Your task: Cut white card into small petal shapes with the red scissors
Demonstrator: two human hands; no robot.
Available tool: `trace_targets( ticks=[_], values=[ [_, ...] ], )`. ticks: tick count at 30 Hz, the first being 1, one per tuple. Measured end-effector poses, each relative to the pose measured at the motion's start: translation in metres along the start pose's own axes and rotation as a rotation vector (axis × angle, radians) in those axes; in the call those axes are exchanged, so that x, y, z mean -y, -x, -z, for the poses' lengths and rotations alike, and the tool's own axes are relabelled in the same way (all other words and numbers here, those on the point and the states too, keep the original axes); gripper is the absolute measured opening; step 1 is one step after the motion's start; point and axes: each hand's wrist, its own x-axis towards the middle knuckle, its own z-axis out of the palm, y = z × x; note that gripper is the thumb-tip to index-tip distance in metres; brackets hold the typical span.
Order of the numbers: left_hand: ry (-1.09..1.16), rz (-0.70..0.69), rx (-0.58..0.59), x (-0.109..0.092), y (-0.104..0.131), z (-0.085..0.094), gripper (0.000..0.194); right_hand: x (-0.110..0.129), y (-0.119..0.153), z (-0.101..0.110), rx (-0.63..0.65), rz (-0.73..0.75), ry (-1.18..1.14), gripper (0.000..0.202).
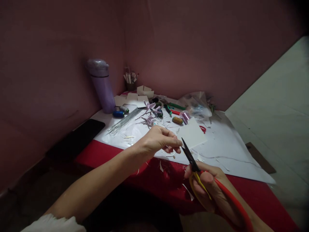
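the right hand grips red-and-yellow scissors above a red cloth. the black blades sit slightly parted, just beside the left hand's pinched fingertips; whether these hold anything, i cannot tell. a slip of either hand, or blades closing this near, could nick a finger.

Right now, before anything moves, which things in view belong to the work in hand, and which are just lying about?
In use:
- black-bladed scissors, held in the right hand
- left hand, pinched near the scissors' tips; anything held is too small to tell

Seemingly lying about, untouched:
- purple bottle
- blue thread spool
- gold thread spool
- wire bundle
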Motion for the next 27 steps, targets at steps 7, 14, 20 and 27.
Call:
trace_targets(
  ticks=[7, 14, 20, 27],
  values=[
    [-0.027, -0.022, 0.024, -0.0061, -0.0017, 0.0019, 0.023, -0.0018, -0.0039, -0.0030, -0.038, 0.028, -0.030, 0.057],
    [-0.019, 0.007, 0.030, -0.0068, -0.0003, 0.0032, 0.026, -0.0019, -0.0024, -0.0059, -0.074, 0.033, -0.055, 0.056],
    [-0.008, 0.031, 0.024, -0.0078, -0.0002, 0.0031, 0.026, -0.0030, -0.0042, -0.0071, -0.083, 0.041, -0.041, 0.057],
    [0.007, 0.012, 0.017, -0.0072, -0.0007, 0.0046, 0.023, -0.0014, -0.0078, -0.0050, -0.024, 0.045, -0.048, 0.079]
  ],
)
